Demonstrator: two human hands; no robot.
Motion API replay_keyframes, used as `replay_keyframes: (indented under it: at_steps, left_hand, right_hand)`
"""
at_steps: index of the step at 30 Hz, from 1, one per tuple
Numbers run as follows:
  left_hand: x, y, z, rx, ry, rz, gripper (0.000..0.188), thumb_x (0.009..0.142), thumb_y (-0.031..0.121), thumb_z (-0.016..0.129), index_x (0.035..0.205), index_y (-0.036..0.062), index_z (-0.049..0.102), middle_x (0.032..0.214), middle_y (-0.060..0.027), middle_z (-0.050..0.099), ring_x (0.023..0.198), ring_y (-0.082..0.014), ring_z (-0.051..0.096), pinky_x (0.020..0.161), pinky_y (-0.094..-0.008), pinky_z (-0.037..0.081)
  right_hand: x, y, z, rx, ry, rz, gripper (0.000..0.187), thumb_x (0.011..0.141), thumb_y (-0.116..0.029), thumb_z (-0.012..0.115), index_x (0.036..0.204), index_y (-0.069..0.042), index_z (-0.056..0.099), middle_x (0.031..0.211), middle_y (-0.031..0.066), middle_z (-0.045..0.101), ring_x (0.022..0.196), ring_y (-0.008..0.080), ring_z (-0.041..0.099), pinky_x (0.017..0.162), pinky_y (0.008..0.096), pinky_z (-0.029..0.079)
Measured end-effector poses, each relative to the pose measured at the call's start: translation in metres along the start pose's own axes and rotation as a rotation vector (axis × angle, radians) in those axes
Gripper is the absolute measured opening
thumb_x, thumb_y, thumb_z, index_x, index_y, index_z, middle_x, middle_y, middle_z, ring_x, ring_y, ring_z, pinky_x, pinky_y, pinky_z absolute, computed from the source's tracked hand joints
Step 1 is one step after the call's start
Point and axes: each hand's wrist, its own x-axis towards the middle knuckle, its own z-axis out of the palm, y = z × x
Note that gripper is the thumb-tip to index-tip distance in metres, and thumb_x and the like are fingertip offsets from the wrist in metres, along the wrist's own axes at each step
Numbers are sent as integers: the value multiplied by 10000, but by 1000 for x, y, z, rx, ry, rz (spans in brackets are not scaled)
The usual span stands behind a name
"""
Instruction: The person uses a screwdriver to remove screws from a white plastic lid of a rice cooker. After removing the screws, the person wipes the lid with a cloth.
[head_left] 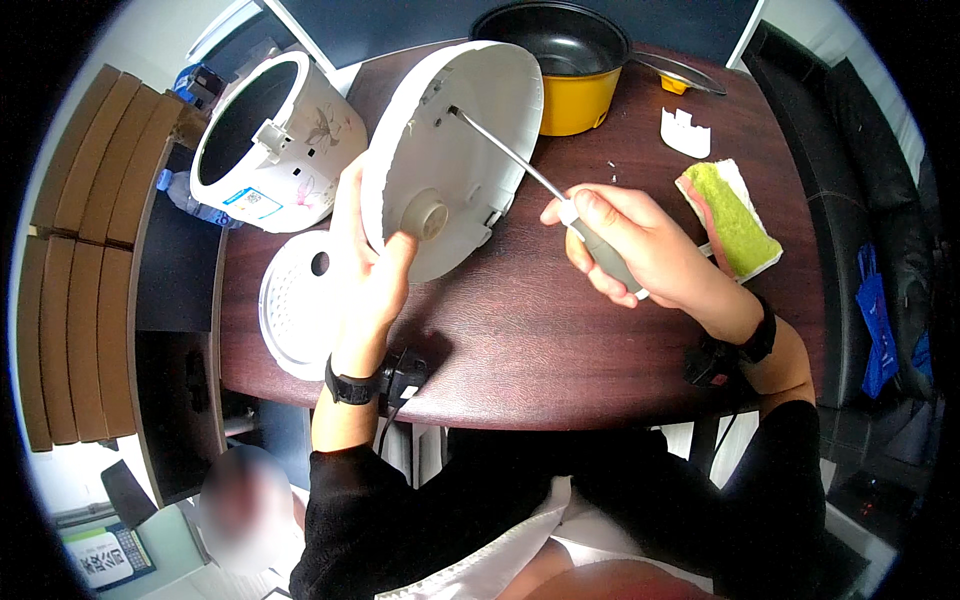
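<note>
The right hand (622, 240) is clamping a screwdriver (540, 178) — its long shaft slanting up-left, tip meeting the white lid's (455, 170) inside. The left hand (368, 275) is gripping the rim (hollow side facing right) over the table (520, 340).

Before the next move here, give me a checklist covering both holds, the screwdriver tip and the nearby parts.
1. Left-hand grip on the white cover's rim: ok, thumb on the inner side.
2. Right-hand grip on the screwdriver: ok, closed around the handle.
3. Screwdriver tip seated: cannot tell; it meets a dark spot inside the cover, too small to read.
4. Small white piece clear of both hands: ok, lying apart on the table.
5. Yellow pot clear of the cover: cannot tell; they overlap in view.
</note>
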Motion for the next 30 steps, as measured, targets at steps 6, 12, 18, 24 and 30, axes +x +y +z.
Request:
replay_keyframes:
  at_steps: [6,12,18,24,30]
  left_hand:
    - [-1,2,3,-175,-9,-120,656,650,186,564,1255,12,377,1147,-110,469,1102,-202,433,938,-333,347]
    - [2,2,-6,-145,-130,-113,748,634,229,572,1308,33,316,1174,-105,443,1147,-219,406,959,-345,340]
    - [3,9,-3,-165,-109,-80,782,616,197,526,1343,-13,328,1291,-163,427,1203,-253,415,1020,-366,303]
    - [8,-3,-12,-13,-137,133,763,588,154,482,1308,-73,367,1284,-186,450,1217,-271,414,1037,-367,282]
    - [10,0,-12,24,-130,130,766,580,163,477,1300,-80,375,1270,-188,464,1204,-264,429,1034,-366,285]
  right_hand:
    - [1,13,9,356,-103,93,429,994,-364,273,1102,4,462,696,71,518,401,116,453,341,232,380]
    - [2,24,18,379,-115,58,431,991,-386,262,1097,-11,447,720,78,512,411,114,458,341,232,373]
    - [3,26,30,477,-118,61,440,989,-398,258,1111,-10,426,714,63,486,437,102,450,365,229,383]
    - [7,29,33,213,-83,-32,404,998,-367,234,1047,-17,431,671,43,461,436,82,436,373,214,381]
    - [15,17,21,-88,44,-49,324,999,-275,313,995,7,471,587,15,434,382,70,391,333,218,334]
